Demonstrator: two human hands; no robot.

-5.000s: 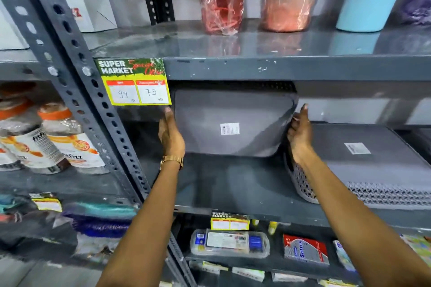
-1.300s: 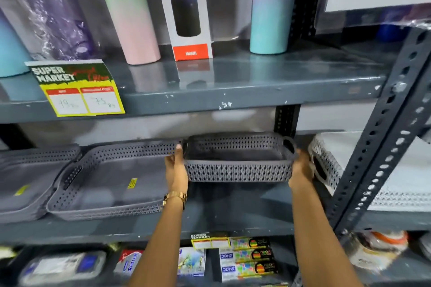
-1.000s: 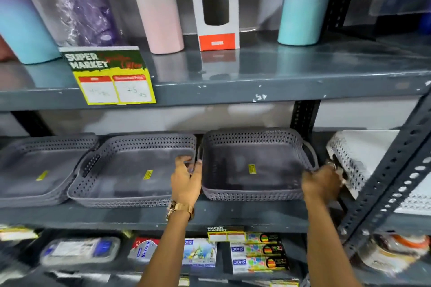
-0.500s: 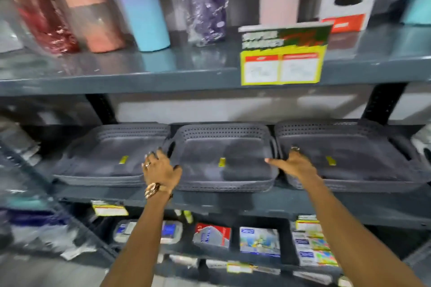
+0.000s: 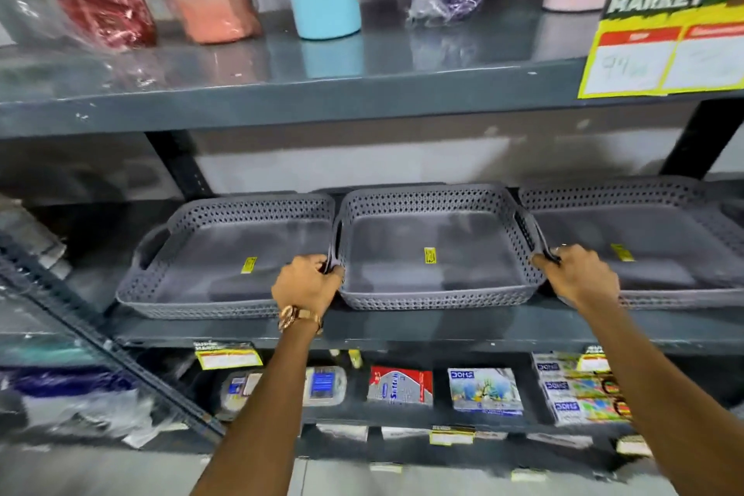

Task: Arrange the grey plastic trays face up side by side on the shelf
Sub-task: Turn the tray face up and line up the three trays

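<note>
Grey-painted steel forms the long middle shelf (image 5: pixel 402 328), on which three perforated grey plastic trays are set face up in a row. The middle tray (image 5: pixel 435 254) is flanked by the left tray (image 5: pixel 225 258) and the right tray (image 5: pixel 652 246), their sides touching or nearly so. The middle tray's left handle is gripped by the curled fingers of the left hand (image 5: pixel 308 284), and its right handle is clasped by the right hand (image 5: pixel 575 272). A gold wristwatch (image 5: pixel 300 316) is worn on the left wrist.
</note>
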